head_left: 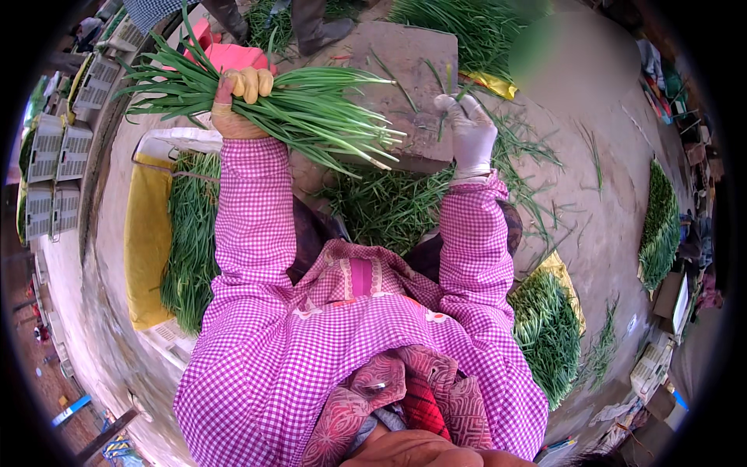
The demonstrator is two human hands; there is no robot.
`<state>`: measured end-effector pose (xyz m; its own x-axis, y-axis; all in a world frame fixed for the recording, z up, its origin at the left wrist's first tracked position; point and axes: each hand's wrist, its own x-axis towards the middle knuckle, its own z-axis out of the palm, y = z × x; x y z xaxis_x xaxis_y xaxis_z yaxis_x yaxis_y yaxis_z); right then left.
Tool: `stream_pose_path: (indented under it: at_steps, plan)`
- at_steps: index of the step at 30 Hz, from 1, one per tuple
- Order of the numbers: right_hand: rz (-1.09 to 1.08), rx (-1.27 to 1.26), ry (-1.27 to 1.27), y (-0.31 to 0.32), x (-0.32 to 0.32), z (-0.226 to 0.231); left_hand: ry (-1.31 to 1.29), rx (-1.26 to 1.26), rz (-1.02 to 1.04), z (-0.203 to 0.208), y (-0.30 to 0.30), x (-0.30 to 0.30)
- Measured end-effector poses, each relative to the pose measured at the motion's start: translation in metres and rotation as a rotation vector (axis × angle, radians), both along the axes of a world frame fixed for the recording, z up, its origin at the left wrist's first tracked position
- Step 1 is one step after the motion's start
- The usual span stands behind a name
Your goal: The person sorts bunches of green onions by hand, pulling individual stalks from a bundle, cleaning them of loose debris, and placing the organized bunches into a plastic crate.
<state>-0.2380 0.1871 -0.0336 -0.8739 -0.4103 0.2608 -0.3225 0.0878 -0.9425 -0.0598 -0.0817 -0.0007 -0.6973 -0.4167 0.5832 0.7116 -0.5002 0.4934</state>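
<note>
Holding one bunch [327, 101] of long green stalks crosswise, the left hand [245, 89] is clamped round its middle, the curled fingers showing on top. I see the bunch raised over the left front of the block [408, 47], its pale ends pointing right and its leafy tips left. The left forearm reaches straight forward. The right arm reaches out too, and the right hand [465, 117], in a white glove, is pinched on a few thin blades [467, 86] just beside the block's right edge; I cannot tell exactly how many. The two hands are well apart.

Moving outward, I count one block, one pink thing [237, 56] partly behind the bunch, and one heap [381, 206] of loose leaves between the knees. Four larger stacks of greens lie around: the left [189, 241], the front [467, 31], the near right [548, 335] and the far right [658, 226]. Two boots [319, 35] of another person stand ahead.
</note>
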Motion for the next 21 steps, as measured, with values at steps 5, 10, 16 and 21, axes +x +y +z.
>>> stream_pose_path:
  at_steps: [5, 10, 16, 21]
  plan:
    - [-0.082, 0.172, 0.078, 0.013, -0.017, -0.007, 0.036, 0.125, 0.012, -0.001, -0.014, 0.010]
    - [0.329, -0.062, -0.192, 0.001, 0.013, 0.008, -0.014, 0.113, 0.072, -0.003, -0.013, 0.010]
    - [0.377, 0.170, 0.105, -0.030, 0.049, -0.009, -0.050, 0.024, 0.170, 0.000, 0.000, 0.002]
    - [0.261, 0.142, 0.353, -0.028, 0.045, -0.013, -0.036, -0.028, 0.126, -0.001, -0.005, 0.004]
